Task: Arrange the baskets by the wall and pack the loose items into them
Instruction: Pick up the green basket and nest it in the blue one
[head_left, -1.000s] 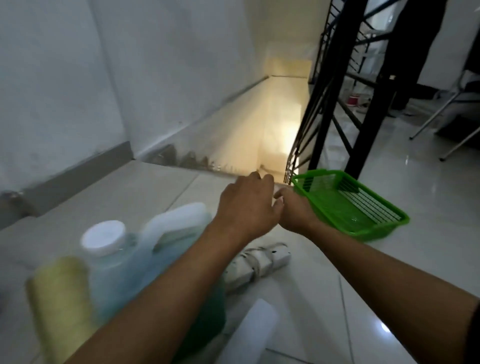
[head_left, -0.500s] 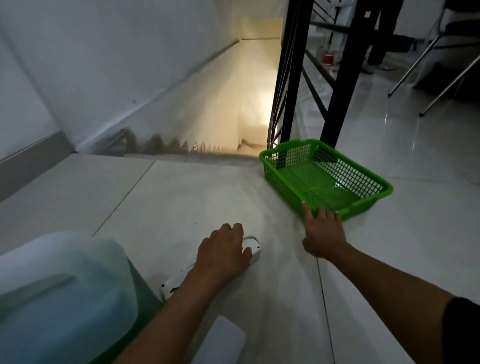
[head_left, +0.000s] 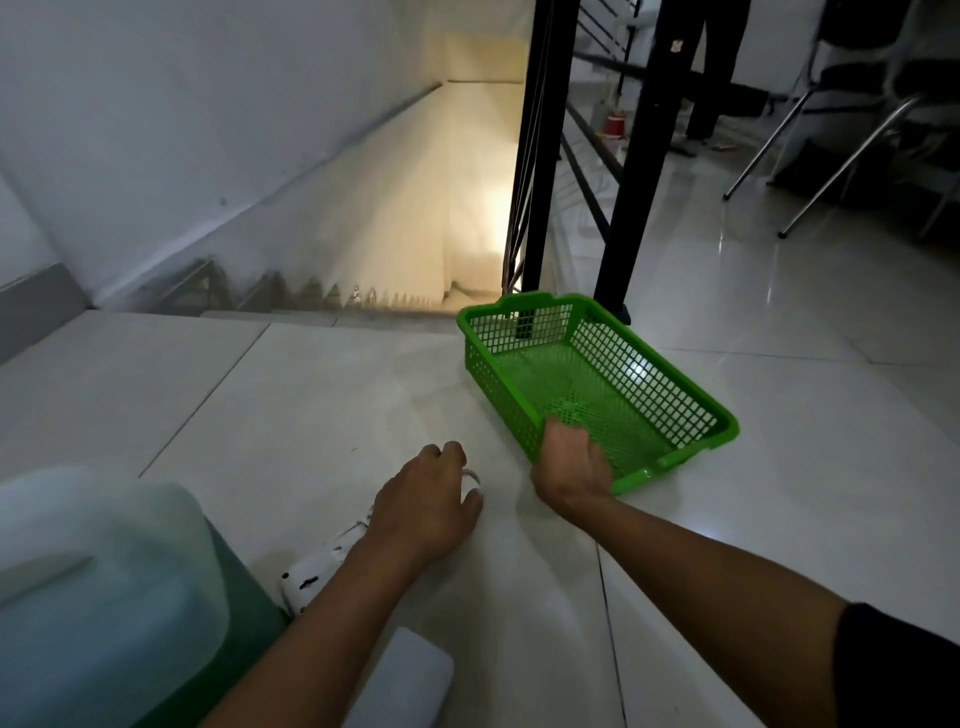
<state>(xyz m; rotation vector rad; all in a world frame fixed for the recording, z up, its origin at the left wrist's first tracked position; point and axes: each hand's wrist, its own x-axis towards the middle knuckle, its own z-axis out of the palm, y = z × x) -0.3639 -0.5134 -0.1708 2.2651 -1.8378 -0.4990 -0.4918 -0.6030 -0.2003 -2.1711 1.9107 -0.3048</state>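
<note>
An empty green mesh basket (head_left: 644, 374) lies on the white tile floor beside the black stair railing. My right hand (head_left: 571, 462) grips its near rim, with the fingers curled over the edge. My left hand (head_left: 426, 504) is closed over a white power strip (head_left: 317, 571) on the floor to the left of the basket. A large translucent jug (head_left: 104, 597) with green liquid fills the lower left, blurred and very close.
An open stairwell (head_left: 415, 234) drops away just beyond the floor edge ahead. The black railing posts (head_left: 634, 171) stand behind the basket. Chair legs (head_left: 831, 156) and a person's dark legs (head_left: 711, 67) are at the far right. A white object (head_left: 405, 680) lies at the bottom edge.
My right hand has gone from lying flat on the floor beside the basket to gripping its near rim. My left hand has closed around the power strip.
</note>
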